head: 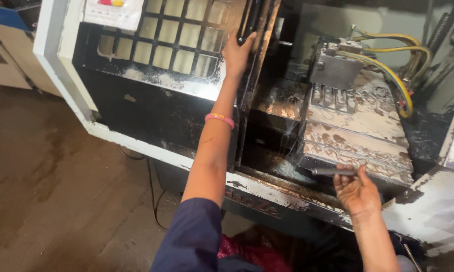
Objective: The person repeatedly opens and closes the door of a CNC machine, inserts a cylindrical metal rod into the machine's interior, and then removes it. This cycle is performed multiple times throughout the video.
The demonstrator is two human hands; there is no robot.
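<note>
The machine enclosure fills most of the view: a worn, paint-chipped metal-cutting machine with its sliding door drawn aside, so the work chamber stands open. The door carries a gridded window. Inside, a slanted bed shows rust and chip residue, and a tool block sits above it, fed by yellow hoses.

The left hand is raised to the door edge, its fingers wrapped around the black vertical door handle. A pink bangle sits on that forearm.

The right hand rests low at the chamber's front sill, fingers closed on a short grey metal rod held level, pointing left.

Hazards, as judged from this position: the rod is gripped at one end only, so a wet or oily surface could let it slip into the chamber. If the door slides, the right wrist lies near its travel path. The bangle could catch on an edge.
</note>
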